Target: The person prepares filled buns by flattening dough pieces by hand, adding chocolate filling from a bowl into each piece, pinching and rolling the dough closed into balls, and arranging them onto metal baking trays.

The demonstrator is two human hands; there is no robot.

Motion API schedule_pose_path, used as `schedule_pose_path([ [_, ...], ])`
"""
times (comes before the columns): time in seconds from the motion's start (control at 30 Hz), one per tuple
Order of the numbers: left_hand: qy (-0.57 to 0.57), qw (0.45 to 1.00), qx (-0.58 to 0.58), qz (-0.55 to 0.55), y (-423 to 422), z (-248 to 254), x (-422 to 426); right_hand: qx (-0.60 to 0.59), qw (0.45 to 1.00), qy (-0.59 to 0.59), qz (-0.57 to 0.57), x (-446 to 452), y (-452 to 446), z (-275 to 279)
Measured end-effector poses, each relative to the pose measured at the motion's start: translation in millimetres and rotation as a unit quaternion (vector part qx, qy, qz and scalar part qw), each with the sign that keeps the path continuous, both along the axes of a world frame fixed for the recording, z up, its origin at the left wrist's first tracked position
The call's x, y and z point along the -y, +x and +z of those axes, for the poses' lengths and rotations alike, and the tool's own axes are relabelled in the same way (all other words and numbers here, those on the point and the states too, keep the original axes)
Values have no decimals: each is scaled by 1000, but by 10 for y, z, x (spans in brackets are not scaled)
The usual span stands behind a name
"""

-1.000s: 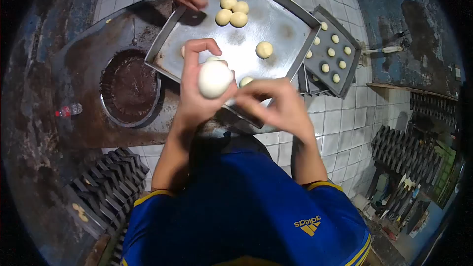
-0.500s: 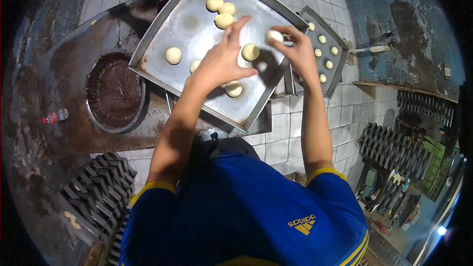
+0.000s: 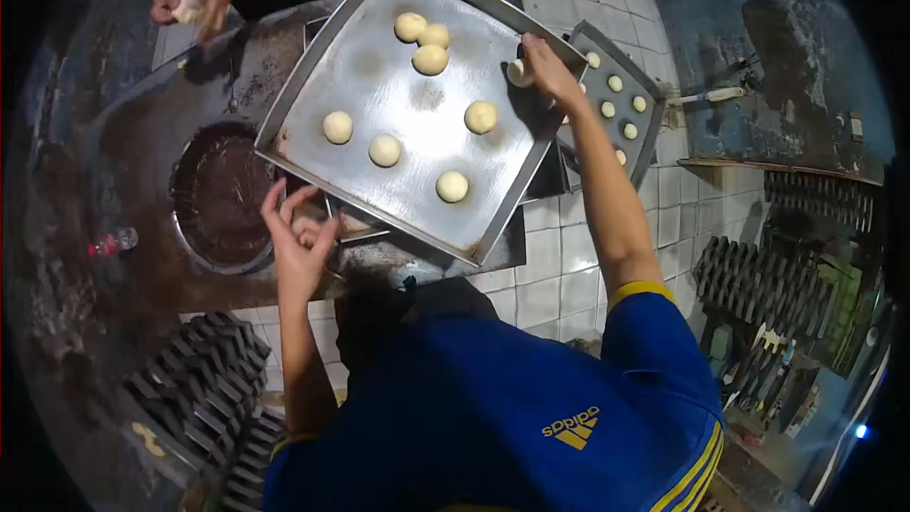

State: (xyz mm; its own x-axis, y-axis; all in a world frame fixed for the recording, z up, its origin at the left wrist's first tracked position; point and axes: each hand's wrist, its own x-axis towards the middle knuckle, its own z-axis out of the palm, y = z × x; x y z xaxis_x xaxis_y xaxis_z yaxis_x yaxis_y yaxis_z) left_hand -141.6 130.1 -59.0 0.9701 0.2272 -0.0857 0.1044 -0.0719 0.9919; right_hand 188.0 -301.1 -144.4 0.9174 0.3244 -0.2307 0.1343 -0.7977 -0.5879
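Observation:
A large metal tray (image 3: 327, 76) holds several pale round dough balls, among them one dough ball (image 3: 481, 117) near its middle. At the tray's right side my right hand (image 3: 552, 71) is closed round another dough ball (image 3: 518, 73), partly hidden by the fingers. Whether that ball rests on the tray I cannot tell. My left hand (image 3: 300, 239) is off the tray, just outside its lower left edge, with fingers apart and nothing in them. Close by on its left is a round pan (image 3: 194, 251) with a dark brown coating or filling.
A second tray (image 3: 646, 137) with smaller dough balls sits at the right. Another person's hands (image 3: 210, 2) hold a piece of dough (image 3: 188, 9) at upper left. A plastic bottle (image 3: 114, 243) lies on the worn table (image 3: 133, 161). Stacked dark metal pieces (image 3: 194, 365) stand lower left.
My left hand has drawn back from over the tray to its lower left edge. My right hand, with the dough ball, has shifted slightly. The other person's hands have moved left and down.

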Motion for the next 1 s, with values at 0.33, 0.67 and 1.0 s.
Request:
schedule_pose_path([
  [0.33,-72,997,-4,13,-193,196,-142,160,980,-31,117,-541,-596,451],
  [0.67,-166,983,-19,-77,48,285,-336,62,971,-206,106,-1321,-1544,709],
  [1.0,-170,985,16,5,87,456,-827,-33,903,407,-133,-3786,-3273,1564],
])
